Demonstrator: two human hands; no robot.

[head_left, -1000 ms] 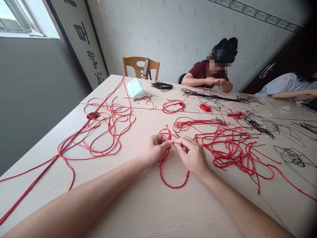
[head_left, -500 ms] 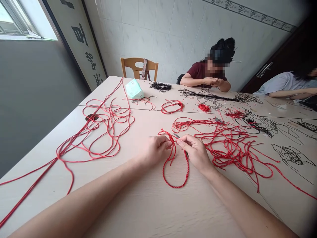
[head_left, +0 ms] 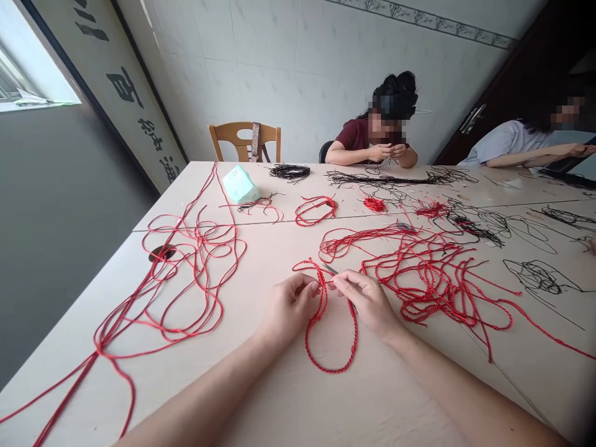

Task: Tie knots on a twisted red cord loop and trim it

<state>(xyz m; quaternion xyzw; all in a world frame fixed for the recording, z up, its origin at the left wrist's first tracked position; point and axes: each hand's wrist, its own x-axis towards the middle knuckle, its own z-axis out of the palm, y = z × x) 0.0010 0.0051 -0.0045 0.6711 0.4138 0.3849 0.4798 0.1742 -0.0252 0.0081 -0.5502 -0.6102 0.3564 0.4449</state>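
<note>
Between my hands is a twisted red cord (head_left: 331,370), its lower part hanging in a loop over the tabletop. My left hand (head_left: 294,299) pinches the cord near its crossing strands, thumb against the fingers. My right hand (head_left: 365,299) pinches a red strand just to the right, fingertips close to those of the left. A thin grey pointed metal tool (head_left: 330,269) sticks out from behind the right fingers; most of it is hidden, so its kind does not show. Short cord ends stand up above the left fingertips.
Loose red cords (head_left: 437,292) lie tangled to my right, smooth red cords (head_left: 205,298) to my left. Farther back are a mint-green package (head_left: 239,184), a black cord coil (head_left: 289,172) and black strands (head_left: 382,180). Two people sit across the table; a wooden chair (head_left: 244,144) stands behind it.
The camera view has shifted and tilted, so the table sits lower and farther left. Both hands keep their pinch on the red cord, fingertips slightly repositioned.
</note>
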